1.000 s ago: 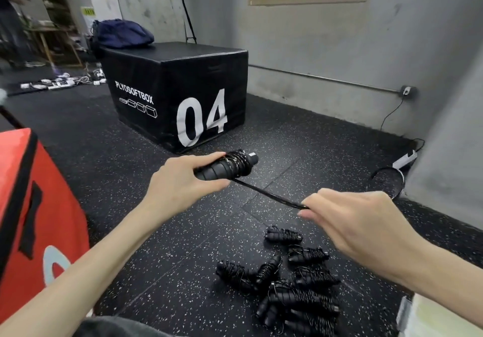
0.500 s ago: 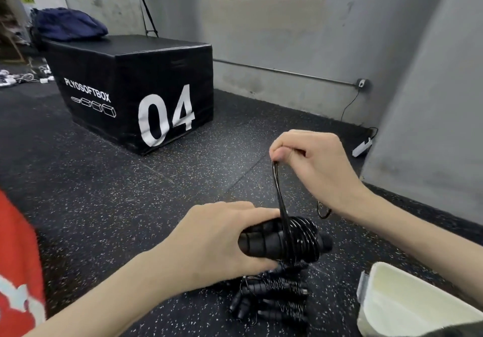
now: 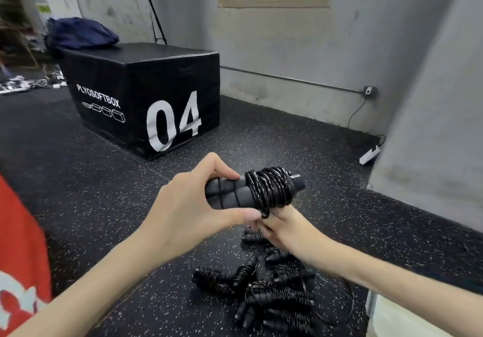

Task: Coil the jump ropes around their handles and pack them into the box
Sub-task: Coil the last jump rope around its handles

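I have the left hand (image 3: 183,214) wrapped around the paired foam handles (image 3: 227,193) of one jump rope, thumb under and fingers over, holding the bundle roughly level in the air above the floor (image 3: 104,180). The black rope (image 3: 269,190) is wound in a tight stack of turns around the handles toward their cap end, and I see no long free length trailing from it, so I judge this rope nearly coiled. The right hand (image 3: 285,232) sits just under the coil with its fingers up against the lowest loops; they look to be pinching or tucking the last bit of rope, though the handles hide the fingertips and I cannot say exactly how they close. Below my hands, a heap of already coiled jump ropes (image 3: 271,292) lies on the speckled rubber floor, tumbled against one another. At the lower right edge a pale container (image 3: 386,315) shows only a corner; I take it for the packing box, and what I can see of it holds no ropes. So by my reading the coiling is well advanced, with this rope about finished, while the packing of the whole heap is still to do. A black plyo box marked 04 (image 3: 146,96) stands well beyond, and a red object (image 3: 21,245) fills the left edge.
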